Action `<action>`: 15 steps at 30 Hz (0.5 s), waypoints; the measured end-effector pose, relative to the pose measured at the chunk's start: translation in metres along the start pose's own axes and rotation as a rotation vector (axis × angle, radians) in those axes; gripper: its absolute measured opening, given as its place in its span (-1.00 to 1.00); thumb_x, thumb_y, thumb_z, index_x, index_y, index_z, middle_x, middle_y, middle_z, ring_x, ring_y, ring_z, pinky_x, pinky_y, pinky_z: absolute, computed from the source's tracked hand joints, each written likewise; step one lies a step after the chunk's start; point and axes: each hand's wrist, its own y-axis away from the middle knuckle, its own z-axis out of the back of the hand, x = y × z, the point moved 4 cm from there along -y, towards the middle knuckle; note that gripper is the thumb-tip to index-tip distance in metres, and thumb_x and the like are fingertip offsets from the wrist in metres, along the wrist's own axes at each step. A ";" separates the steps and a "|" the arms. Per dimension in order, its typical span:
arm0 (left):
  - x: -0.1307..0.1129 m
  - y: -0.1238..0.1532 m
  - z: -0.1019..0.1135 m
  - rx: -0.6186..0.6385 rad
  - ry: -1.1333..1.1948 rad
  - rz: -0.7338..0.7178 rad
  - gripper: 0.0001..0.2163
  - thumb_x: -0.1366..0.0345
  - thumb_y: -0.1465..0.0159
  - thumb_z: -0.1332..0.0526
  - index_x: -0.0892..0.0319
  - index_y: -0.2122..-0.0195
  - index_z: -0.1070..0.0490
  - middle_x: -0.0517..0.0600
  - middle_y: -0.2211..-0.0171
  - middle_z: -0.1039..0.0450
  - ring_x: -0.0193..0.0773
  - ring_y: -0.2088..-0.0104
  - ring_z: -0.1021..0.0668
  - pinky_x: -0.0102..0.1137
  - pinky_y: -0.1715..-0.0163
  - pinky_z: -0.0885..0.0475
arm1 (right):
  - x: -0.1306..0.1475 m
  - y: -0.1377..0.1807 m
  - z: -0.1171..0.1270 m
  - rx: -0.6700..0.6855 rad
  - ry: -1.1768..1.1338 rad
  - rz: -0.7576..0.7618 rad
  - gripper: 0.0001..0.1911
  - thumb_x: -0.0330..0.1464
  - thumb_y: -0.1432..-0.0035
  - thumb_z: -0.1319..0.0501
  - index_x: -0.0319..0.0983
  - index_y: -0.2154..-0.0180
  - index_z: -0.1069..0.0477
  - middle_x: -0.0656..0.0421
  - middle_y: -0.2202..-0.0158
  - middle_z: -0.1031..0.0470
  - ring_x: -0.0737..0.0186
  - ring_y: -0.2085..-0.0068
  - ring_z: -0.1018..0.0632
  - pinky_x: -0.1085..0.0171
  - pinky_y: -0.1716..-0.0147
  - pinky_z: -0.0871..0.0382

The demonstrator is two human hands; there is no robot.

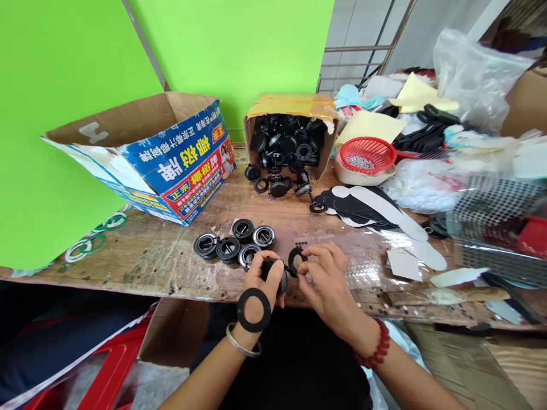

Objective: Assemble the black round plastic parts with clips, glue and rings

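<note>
My left hand (260,279) is closed around a round black plastic cap (277,277) at the near edge of the wooden table (171,256). A flat black ring sticker (253,310) sits on the back of that hand, near the wrist. My right hand (322,279) pinches the small black ring (296,258) that is joined to the cap by a short strap. Several finished caps with silver centres (234,245) lie grouped just left of my hands.
A small open carton (290,136) at the back spills more black caps (273,182) onto the table. A large blue printed box (171,154) lies at the left. Black and white oval sheets (376,213), a red basket (367,155) and mixed clutter fill the right.
</note>
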 end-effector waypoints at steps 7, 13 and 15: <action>0.003 0.001 -0.002 0.016 0.036 0.045 -0.74 0.04 -0.17 -0.19 0.08 0.27 -0.24 -0.28 0.71 -0.20 -0.44 0.78 -0.25 -0.57 0.83 -0.17 | 0.000 0.001 0.000 -0.010 0.044 0.035 -0.87 -0.55 -0.23 -0.14 -0.23 0.30 -0.35 0.03 0.08 -0.44 0.01 -0.06 -0.36 -0.20 -0.17 -0.17; 0.000 -0.002 -0.004 0.002 0.181 0.110 -0.74 0.05 -0.17 -0.21 0.08 0.30 -0.24 -0.26 0.66 -0.22 -0.44 0.72 -0.28 -0.58 0.80 -0.18 | 0.014 0.020 -0.002 -0.043 0.072 0.030 -0.76 -0.58 -0.25 -0.14 -0.28 0.07 -0.40 -0.08 -0.12 -0.40 -0.09 -0.26 -0.27 -0.21 -0.20 -0.16; 0.002 -0.002 -0.004 -0.003 0.206 0.141 -0.74 0.06 -0.16 -0.23 0.08 0.32 -0.22 -0.25 0.64 -0.22 -0.44 0.71 -0.29 -0.59 0.79 -0.17 | 0.018 0.026 -0.004 -0.006 0.130 0.027 -0.69 -0.58 -0.25 -0.13 -0.31 -0.02 -0.38 -0.13 -0.18 -0.36 -0.16 -0.31 -0.21 -0.25 -0.22 -0.11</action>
